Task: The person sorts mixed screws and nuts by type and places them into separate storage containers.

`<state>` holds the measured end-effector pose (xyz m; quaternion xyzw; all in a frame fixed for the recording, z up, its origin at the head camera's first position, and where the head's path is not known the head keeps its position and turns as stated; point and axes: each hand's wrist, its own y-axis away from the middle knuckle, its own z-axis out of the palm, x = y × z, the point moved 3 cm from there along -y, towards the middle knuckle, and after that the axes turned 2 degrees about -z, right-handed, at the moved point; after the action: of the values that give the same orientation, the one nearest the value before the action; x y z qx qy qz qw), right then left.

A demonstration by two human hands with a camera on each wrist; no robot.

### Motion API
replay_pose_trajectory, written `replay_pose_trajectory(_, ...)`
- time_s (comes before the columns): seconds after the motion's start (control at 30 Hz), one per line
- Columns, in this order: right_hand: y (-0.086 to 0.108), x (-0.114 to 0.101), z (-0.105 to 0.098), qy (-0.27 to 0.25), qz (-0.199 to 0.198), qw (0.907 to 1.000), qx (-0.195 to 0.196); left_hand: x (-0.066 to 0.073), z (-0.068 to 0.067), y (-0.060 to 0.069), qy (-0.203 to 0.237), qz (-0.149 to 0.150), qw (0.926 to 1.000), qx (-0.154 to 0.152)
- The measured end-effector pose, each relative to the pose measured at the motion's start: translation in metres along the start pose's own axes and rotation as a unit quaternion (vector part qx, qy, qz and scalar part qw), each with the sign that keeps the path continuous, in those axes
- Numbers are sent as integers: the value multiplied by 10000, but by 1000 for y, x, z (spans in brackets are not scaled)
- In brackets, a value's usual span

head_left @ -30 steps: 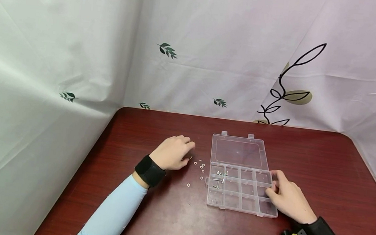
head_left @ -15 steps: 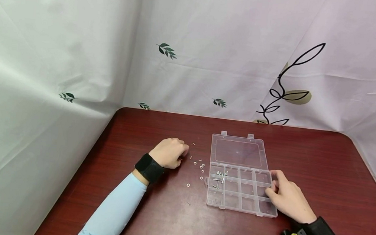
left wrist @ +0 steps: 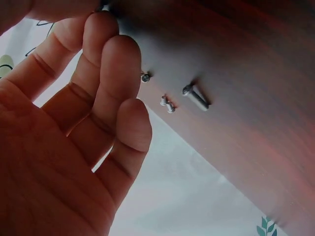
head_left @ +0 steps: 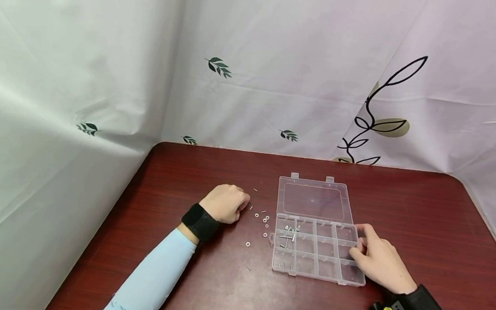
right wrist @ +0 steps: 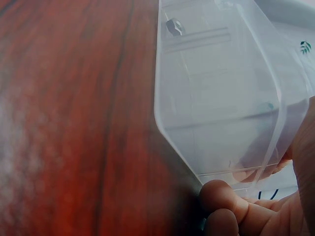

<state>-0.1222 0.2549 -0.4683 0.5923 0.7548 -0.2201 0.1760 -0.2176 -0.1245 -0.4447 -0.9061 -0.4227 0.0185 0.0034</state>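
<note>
Over the table left of the loose hardware, the left hand [head_left: 224, 203] has curled fingers. In the left wrist view its thumb and fingertips meet around a small dark piece, probably a screw, mostly hidden at the top edge. Three small metal pieces lie past those fingers, the longest a screw [left wrist: 198, 98]. The right hand [head_left: 382, 261] grips the right side of a clear divided box [head_left: 318, 278], thumb over the rim and fingers outside. Screws and nuts [head_left: 287, 236] lie in its left compartments. Its lid [head_left: 312, 200] lies opened away from the hands.
Several small rings [head_left: 247, 244] and tiny screws [head_left: 256, 189] are scattered on the dark red table [head_left: 201, 289] between the left hand and the box. A patterned white curtain [head_left: 255, 77] hangs behind the table and on its left.
The left hand has drawn back slightly and its fingers have curled in, uncovering a tiny screw near the back. The right hand and the box stay in place.
</note>
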Motion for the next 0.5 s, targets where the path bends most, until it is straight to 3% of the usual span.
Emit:
replay_pose_trajectory(0.33,0,-1,0,-14,-13,10000,14,-3,2,0,283,53,9994,178)
replay_pose_trajectory(0.5,0,-1,0,-19,32,10000,-19,-6,2,0,303,-45,9995,115)
